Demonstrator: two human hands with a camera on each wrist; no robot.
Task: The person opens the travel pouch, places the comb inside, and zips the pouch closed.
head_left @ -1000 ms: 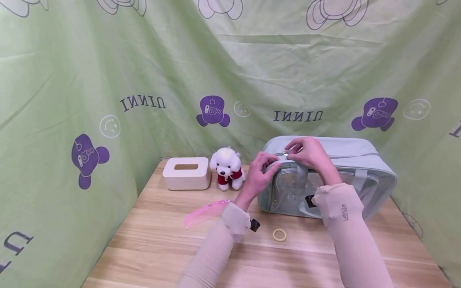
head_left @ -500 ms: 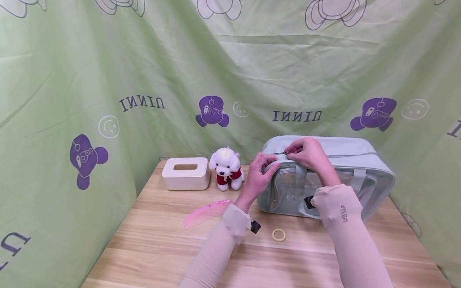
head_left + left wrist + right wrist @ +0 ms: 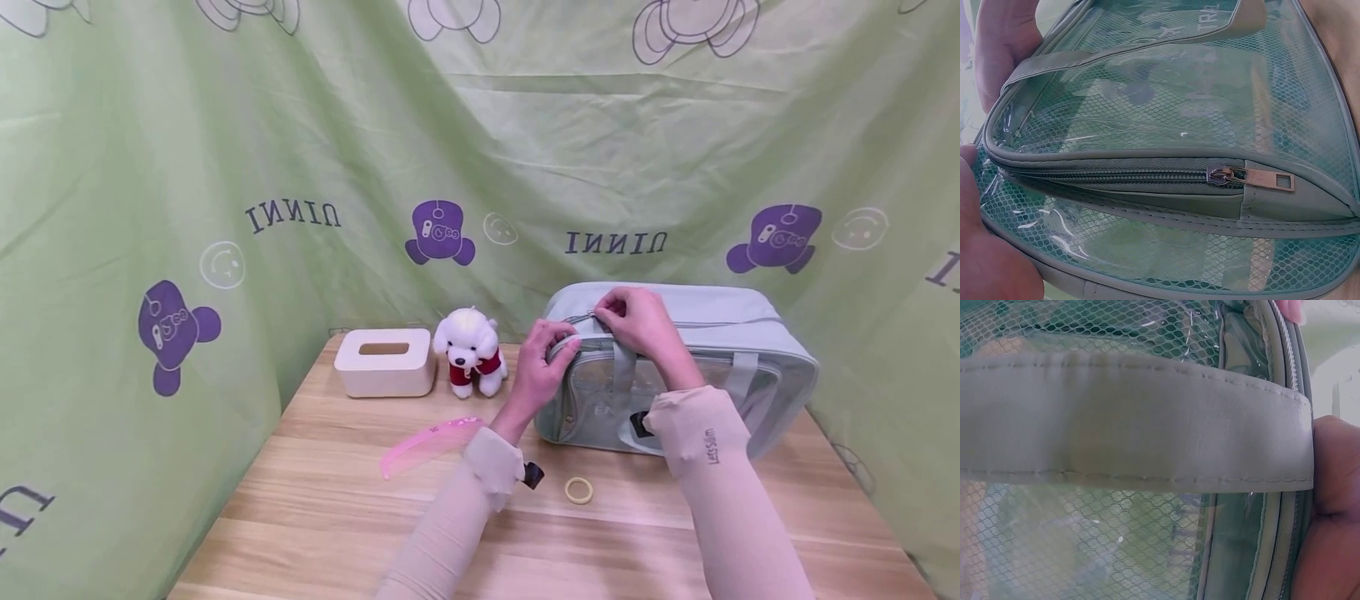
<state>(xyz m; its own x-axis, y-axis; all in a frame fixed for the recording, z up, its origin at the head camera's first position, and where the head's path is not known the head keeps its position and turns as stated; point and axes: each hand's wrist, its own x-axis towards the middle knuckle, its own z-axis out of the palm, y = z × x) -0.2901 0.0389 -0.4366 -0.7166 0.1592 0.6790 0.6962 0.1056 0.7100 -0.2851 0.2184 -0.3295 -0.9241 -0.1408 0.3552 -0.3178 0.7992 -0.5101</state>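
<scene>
A pale green travel bag (image 3: 720, 333) with clear mesh-backed panels stands on the table at the right in the head view. My left hand (image 3: 542, 360) grips the bag's top left corner, fingers curled over the edge beside the top zipper. On the top, my right hand (image 3: 637, 321) pinches the zipper pull, which its fingers mostly hide; left of them the zipper track (image 3: 579, 318) shows parted. In the left wrist view, a metal zipper pull (image 3: 1269, 179) hangs on the front pocket. The right wrist view has a bag strap (image 3: 1135, 422) across it, with the right hand beside the edge.
A white plush dog (image 3: 468, 346) in red and a cream tissue box (image 3: 384, 375) stand left of the bag. A pink comb (image 3: 423, 446) lies by the left wrist, and a yellow ring (image 3: 578, 490) before the bag. Green curtain (image 3: 300, 125) hangs behind the table.
My right hand has moved slightly right along the bag's top zipper, and more parted track shows left of its fingers. The left hand keeps its grip on the corner.
</scene>
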